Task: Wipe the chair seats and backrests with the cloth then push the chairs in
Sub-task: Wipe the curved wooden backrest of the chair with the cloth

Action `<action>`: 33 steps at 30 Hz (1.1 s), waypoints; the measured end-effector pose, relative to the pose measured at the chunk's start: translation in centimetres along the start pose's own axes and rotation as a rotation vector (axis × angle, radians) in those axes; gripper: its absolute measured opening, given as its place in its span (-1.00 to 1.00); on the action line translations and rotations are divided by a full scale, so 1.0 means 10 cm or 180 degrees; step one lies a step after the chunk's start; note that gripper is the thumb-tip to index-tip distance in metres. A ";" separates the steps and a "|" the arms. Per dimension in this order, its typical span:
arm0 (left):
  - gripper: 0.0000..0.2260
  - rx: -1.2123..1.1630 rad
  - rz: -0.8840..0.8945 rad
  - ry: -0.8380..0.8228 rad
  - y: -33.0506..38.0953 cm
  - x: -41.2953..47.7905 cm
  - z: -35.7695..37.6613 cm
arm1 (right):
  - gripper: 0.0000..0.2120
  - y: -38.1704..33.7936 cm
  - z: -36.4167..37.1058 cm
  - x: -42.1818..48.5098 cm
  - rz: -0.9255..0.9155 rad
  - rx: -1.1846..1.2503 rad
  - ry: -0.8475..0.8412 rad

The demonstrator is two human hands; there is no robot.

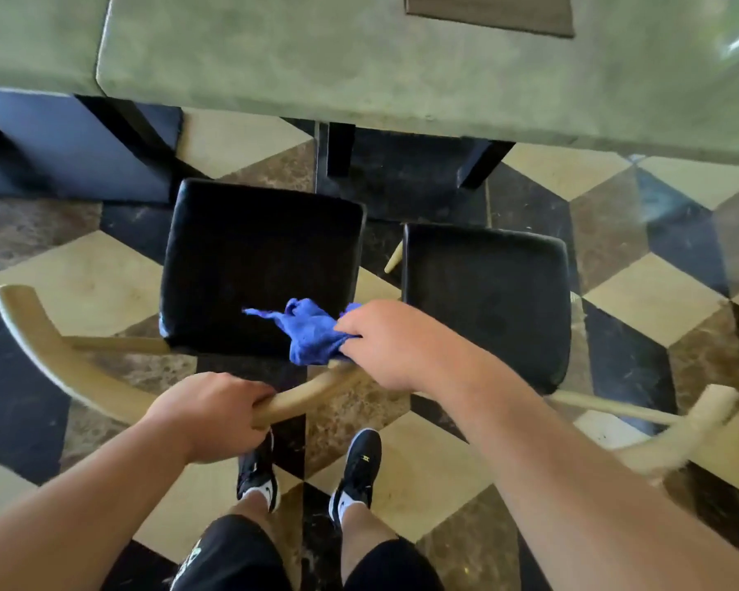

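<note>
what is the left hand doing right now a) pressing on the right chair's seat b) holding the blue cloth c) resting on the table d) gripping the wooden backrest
d, the left hand has its fingers curled round the wooden backrest, while the blue cloth is held in the right hand.

The tiled floor point(658, 300) carries the left chair point(257, 258), right chair point(487, 300) and table point(359, 66).

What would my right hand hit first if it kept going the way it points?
Probably the left chair's seat: the right hand, gripping the cloth, points across it, though height above it is unclear.
</note>
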State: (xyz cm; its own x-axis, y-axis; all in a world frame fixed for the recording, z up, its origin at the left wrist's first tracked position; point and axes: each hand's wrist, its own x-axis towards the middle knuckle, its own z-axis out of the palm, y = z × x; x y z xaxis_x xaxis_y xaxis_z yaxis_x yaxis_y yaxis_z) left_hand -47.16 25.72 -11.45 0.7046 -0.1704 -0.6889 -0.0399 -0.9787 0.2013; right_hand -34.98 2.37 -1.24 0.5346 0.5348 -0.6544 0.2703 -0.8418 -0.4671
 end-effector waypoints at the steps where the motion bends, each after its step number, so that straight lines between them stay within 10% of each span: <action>1: -0.54 0.0008 -0.0043 -0.0003 0.01 0.00 0.00 | -0.82 0.12 -0.03 -0.19 0.0055 0.0258 0.0384; 5: -0.66 0.0000 -0.0164 -0.0171 0.04 0.00 0.02 | -0.84 0.64 -0.02 -0.78 0.0417 0.0851 0.1576; 11: -0.80 -0.0026 -0.0209 -0.0218 0.12 0.01 -0.04 | -0.73 1.01 0.76 -0.84 0.0654 -0.0018 0.0575; 18: -0.81 -0.0132 -0.0278 -0.0215 0.17 -0.06 -0.08 | -0.82 1.09 1.21 -0.94 0.1098 0.0323 0.2071; 23: -0.82 0.0081 -0.0380 -0.0229 0.27 -0.09 -0.14 | -0.46 1.03 1.19 -0.75 0.1518 0.0702 0.2125; 33: -0.23 -0.0160 -0.0302 0.0937 1.05 0.11 0.10 | -0.35 1.18 1.25 -0.63 0.1639 -0.0162 0.1539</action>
State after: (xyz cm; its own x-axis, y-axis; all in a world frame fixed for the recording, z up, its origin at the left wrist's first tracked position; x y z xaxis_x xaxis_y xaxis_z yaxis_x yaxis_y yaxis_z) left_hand -47.54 15.11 -10.83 0.8787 -0.0308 -0.4763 0.0659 -0.9805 0.1849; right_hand -45.17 -10.02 -10.00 0.8970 -0.0145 -0.4418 -0.0816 -0.9877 -0.1331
